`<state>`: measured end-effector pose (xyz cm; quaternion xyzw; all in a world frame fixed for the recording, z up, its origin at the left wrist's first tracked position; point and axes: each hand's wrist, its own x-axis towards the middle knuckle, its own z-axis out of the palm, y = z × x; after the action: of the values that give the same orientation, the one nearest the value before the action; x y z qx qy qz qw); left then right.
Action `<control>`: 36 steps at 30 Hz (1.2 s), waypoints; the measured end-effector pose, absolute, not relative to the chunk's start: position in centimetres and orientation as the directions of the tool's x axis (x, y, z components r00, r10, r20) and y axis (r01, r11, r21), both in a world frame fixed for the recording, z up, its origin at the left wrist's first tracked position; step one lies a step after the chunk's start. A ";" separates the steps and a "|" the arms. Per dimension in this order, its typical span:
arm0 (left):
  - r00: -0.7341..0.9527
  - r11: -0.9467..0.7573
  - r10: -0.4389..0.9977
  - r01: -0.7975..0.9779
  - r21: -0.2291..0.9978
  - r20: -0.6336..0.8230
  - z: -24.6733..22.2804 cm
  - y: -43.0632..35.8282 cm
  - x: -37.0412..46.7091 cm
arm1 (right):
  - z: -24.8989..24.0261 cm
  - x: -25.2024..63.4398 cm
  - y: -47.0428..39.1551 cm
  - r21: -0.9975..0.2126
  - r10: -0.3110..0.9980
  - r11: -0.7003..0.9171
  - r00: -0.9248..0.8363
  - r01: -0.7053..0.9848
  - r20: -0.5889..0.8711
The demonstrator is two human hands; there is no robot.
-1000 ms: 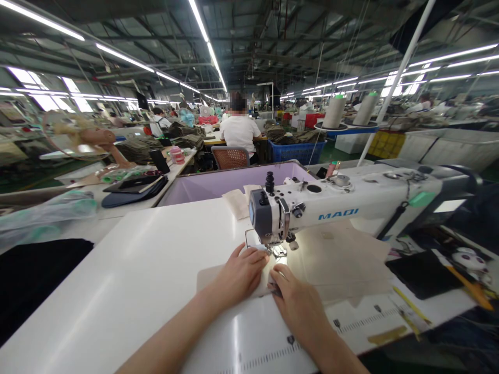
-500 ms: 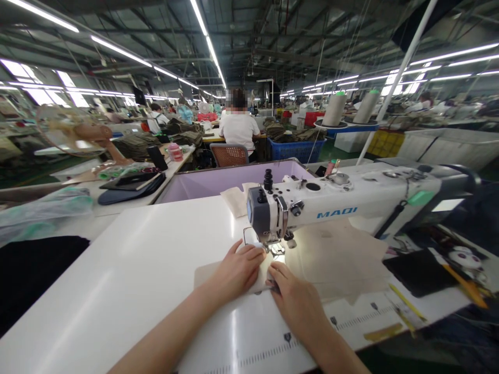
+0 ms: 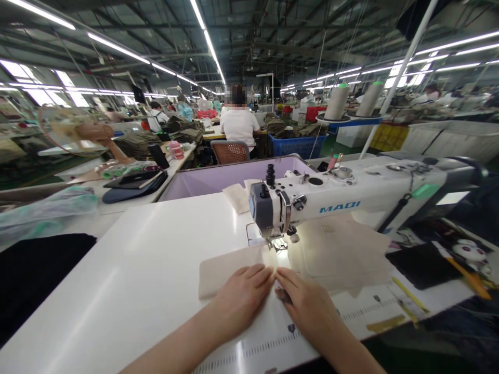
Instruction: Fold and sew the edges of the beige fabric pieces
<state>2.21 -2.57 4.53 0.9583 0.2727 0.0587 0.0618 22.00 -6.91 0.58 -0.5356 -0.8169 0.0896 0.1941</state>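
A folded beige fabric piece [image 3: 224,270] lies on the white table just in front of the sewing machine [image 3: 323,202]. My left hand [image 3: 247,288] is closed on its near right edge, fingertips pressed together on the cloth. Right beside those fingertips, my right hand [image 3: 310,298] pinches the same edge with thumb and forefinger. A small dark object [image 3: 283,293] shows under the right fingers; its kind is hidden. Both hands are on the near side of the lit presser foot [image 3: 278,244], a short gap away from it.
More beige fabric [image 3: 339,254] lies under the machine's arm, and a small beige scrap [image 3: 237,197] behind its head. A lilac bin [image 3: 218,179] stands beyond the table. Black cloth [image 3: 42,275] is at the left, a yellow-handled tool [image 3: 409,293] at the right. A co-worker [image 3: 238,124] sits ahead.
Both hands have moved toward me, away from the presser foot, with the beige fabric drawn along. More of the fabric shows left of the needle area. The view has shifted slightly.
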 end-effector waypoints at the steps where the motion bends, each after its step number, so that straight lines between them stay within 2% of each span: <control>1: 0.846 -0.846 0.527 0.511 0.151 0.088 4.4 -2.7 2.1 | 0.6 22.1 -6.8 -0.345 0.912 0.407 -0.353 0.846 0.209; 6: 0.840 -0.842 0.531 0.508 0.179 0.112 4.3 -1.3 2.0 | 1.5 21.9 -5.5 -0.306 0.936 0.351 -0.327 0.885 0.127; 12: 0.828 -0.836 0.543 0.515 0.189 0.141 4.6 1.4 2.1 | 3.0 21.5 -3.5 -0.256 0.952 0.307 -0.292 0.917 0.096; 25: 0.774 -0.797 0.603 0.586 0.145 0.193 3.7 3.2 2.3 | 2.5 21.7 -3.5 -0.306 0.961 0.270 -0.238 0.913 0.138; 36: 0.752 -0.780 0.624 0.615 0.114 0.212 2.5 3.2 2.1 | 1.4 21.6 -3.8 -0.274 0.961 0.255 -0.211 0.927 0.179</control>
<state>2.13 3.23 2.46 0.9358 0.3309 0.1198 0.0185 21.57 -3.84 1.38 -0.6081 -0.7763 0.0536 0.1571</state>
